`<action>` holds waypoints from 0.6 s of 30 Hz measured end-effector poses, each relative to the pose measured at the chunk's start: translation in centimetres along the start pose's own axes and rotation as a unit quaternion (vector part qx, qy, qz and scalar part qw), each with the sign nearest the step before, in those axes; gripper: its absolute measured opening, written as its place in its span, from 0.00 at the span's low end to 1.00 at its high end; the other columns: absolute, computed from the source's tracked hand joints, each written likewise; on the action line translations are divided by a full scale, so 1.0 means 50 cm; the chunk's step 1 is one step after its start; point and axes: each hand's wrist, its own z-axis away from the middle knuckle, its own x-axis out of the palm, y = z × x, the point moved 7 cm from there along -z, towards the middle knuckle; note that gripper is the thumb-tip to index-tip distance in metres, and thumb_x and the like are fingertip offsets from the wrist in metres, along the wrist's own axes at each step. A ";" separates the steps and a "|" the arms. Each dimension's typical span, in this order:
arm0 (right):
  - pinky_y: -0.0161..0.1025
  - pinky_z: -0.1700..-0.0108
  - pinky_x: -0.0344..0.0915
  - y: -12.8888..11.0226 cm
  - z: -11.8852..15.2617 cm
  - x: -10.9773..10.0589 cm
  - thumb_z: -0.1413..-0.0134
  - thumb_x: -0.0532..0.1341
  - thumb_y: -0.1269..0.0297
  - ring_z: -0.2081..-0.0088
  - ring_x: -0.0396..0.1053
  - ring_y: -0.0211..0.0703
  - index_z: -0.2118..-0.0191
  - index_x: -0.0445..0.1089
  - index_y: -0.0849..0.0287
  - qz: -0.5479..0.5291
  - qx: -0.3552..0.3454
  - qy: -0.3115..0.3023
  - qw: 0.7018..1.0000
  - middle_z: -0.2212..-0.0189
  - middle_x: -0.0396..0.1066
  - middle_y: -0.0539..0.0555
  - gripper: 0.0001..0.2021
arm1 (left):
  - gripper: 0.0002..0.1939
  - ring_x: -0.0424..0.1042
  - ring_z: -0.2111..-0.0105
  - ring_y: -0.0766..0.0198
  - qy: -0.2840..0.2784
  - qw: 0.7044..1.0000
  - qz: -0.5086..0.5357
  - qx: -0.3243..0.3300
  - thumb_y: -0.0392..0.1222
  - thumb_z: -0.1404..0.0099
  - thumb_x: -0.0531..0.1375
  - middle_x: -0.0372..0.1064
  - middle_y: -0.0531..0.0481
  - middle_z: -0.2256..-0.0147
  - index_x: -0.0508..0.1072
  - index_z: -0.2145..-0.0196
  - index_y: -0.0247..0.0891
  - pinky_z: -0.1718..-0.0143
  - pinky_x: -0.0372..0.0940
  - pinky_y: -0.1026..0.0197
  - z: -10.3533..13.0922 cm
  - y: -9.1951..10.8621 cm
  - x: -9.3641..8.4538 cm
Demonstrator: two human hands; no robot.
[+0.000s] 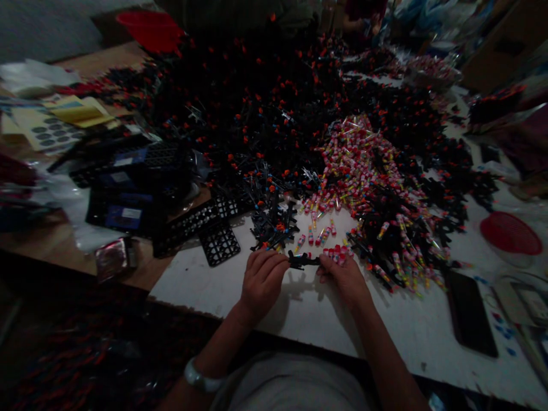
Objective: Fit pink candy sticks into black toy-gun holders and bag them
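Note:
A small black toy gun (pixel 303 261) is held level between my hands, just above the white tabletop. My left hand (pixel 264 281) is closed round its left end. The fingertips of my right hand (pixel 343 278) pinch its other end. Several small tubes with pink-red caps (pixel 337 253) show right behind the right fingers; whether that hand also holds them I cannot tell. A few loose tubes (pixel 323 235) lie just beyond the gun. Behind my left hand is a small heap of black toy guns (pixel 274 225) with orange and blue bits.
A large pile of black toy guns (pixel 240 97) covers the back. A mound of colourful tubes (pixel 359 160) lies centre right. Black lattice trays (pixel 220 245) are at left. A phone (pixel 471 314) and red basket (pixel 511 233) lie at right. Another person (pixel 363 17) is at the back.

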 end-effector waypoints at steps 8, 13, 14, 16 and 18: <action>0.35 0.72 0.68 -0.032 0.045 0.000 0.53 0.67 0.54 0.79 0.69 0.37 0.68 0.67 0.61 0.046 -0.094 0.057 0.993 0.78 0.73 0.51 0.15 | 0.25 0.70 0.57 0.56 0.044 0.866 0.252 -0.429 0.45 0.46 0.66 0.70 0.41 0.55 0.67 0.52 0.37 0.57 0.65 0.54 0.053 -0.037 0.036; 0.34 0.76 0.66 -0.020 0.071 0.038 0.53 0.67 0.56 0.80 0.67 0.37 0.67 0.64 0.57 0.056 -0.095 -0.012 0.994 0.80 0.71 0.47 0.14 | 0.14 0.71 0.67 0.61 -0.037 0.652 0.489 -0.578 0.48 0.47 0.65 0.74 0.48 0.68 0.75 0.68 0.34 0.62 0.64 0.60 0.084 0.014 0.110; 0.34 0.76 0.66 -0.018 0.074 0.041 0.53 0.66 0.56 0.80 0.67 0.37 0.66 0.64 0.57 0.063 -0.095 -0.023 0.993 0.80 0.70 0.47 0.14 | 0.13 0.70 0.69 0.63 -0.025 0.647 0.484 -0.588 0.48 0.48 0.66 0.74 0.50 0.71 0.75 0.71 0.34 0.63 0.63 0.62 0.084 0.013 0.109; 0.33 0.76 0.65 -0.021 0.078 0.034 0.52 0.66 0.56 0.79 0.66 0.36 0.65 0.65 0.57 0.107 -0.108 -0.020 0.988 0.79 0.70 0.47 0.13 | 0.12 0.68 0.73 0.66 -0.010 0.641 0.470 -0.607 0.47 0.49 0.67 0.72 0.52 0.76 0.75 0.74 0.34 0.67 0.62 0.63 0.084 0.009 0.106; 0.33 0.76 0.65 -0.029 0.079 0.022 0.51 0.65 0.56 0.78 0.66 0.36 0.64 0.68 0.57 0.172 -0.130 -0.007 0.976 0.78 0.70 0.47 0.12 | 0.13 0.67 0.76 0.67 -0.003 0.632 0.465 -0.620 0.47 0.50 0.68 0.71 0.53 0.78 0.76 0.73 0.34 0.69 0.62 0.64 0.084 0.003 0.103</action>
